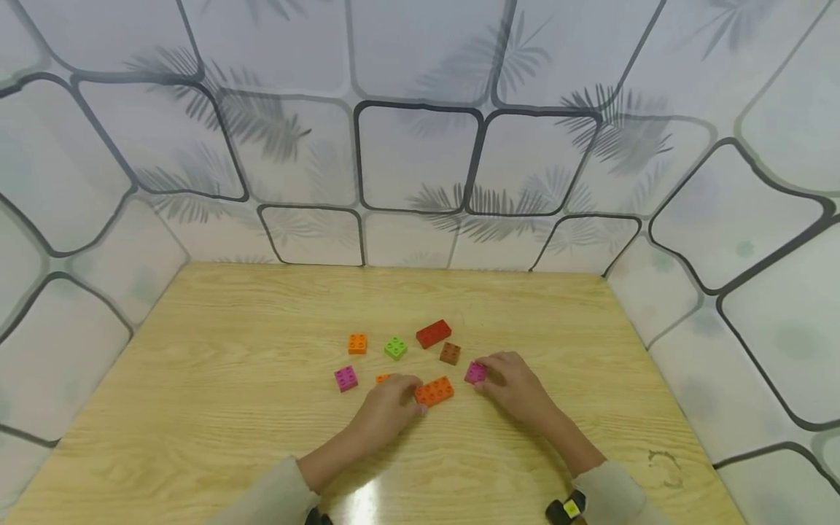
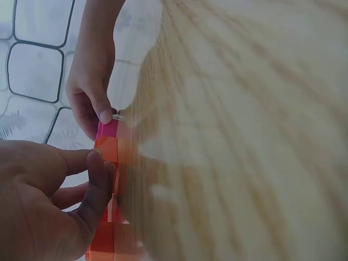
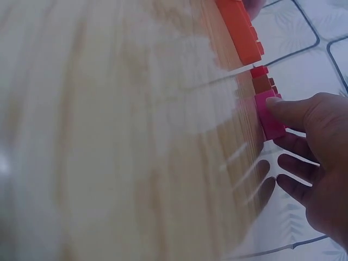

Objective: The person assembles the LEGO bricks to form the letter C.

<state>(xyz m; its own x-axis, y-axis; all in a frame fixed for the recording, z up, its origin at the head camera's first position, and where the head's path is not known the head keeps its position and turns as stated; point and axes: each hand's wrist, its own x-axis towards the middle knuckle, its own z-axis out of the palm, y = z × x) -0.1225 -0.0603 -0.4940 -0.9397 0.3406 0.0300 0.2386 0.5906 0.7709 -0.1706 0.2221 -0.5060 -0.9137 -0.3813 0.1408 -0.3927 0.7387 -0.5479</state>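
In the head view, my left hand (image 1: 387,410) pinches the left end of a long orange toy brick (image 1: 436,391) lying on the wooden table. To its right, my right hand (image 1: 520,388) holds a small magenta brick (image 1: 475,372) between thumb and fingers. The right wrist view shows this magenta brick (image 3: 268,116) down at the tabletop, thumb on its near side and the other fingers spread apart. A smaller orange brick (image 1: 382,378) is mostly hidden behind my left hand. Seen from the left wrist, finger and thumb meet at the orange brick (image 2: 107,148).
Beyond the hands lie a long red brick (image 1: 433,334), a brown brick (image 1: 450,353), a green brick (image 1: 395,348) and an orange brick (image 1: 357,343). Another magenta brick (image 1: 345,378) sits left of my left hand. A patterned wall (image 1: 420,160) borders the table (image 1: 216,350) behind and at both sides.
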